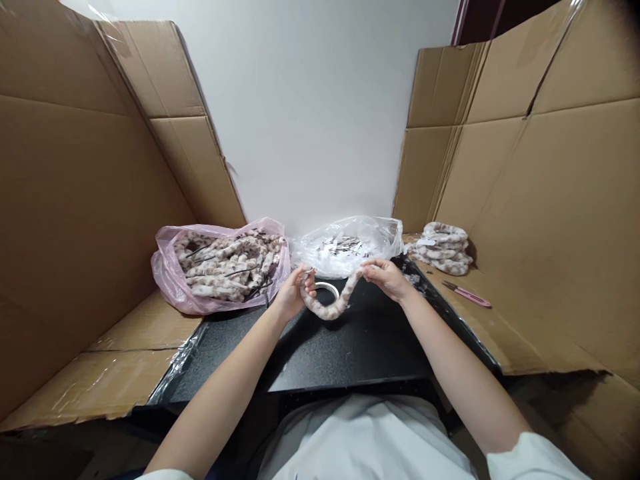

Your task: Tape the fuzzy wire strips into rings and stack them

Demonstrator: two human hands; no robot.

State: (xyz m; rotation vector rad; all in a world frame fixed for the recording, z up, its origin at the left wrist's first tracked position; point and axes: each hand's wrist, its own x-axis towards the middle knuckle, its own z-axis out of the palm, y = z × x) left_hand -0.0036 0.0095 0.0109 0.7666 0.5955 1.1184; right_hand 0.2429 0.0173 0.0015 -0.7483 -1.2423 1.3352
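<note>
A fuzzy white and brown plush strip (327,311) hangs in a U shape between my two hands, above the black tabletop. My left hand (296,291) is closed around one end of it. At the other end, my right hand (386,278) pinches the strip between thumb and fingers. Just behind the sagging strip lies a roll of white tape (329,287), partly covered by the strip and my left hand. Whether the strip's ends carry anything small cannot be made out.
On the left, a pink plastic bag (167,293) holds many similar fuzzy strips. A clear bag (383,233) with thin scraps lies at the back. On the right cardboard (505,333) are a stack of fuzzy rings (445,250) and pink-handled thread snips (470,295). Cardboard walls stand either side.
</note>
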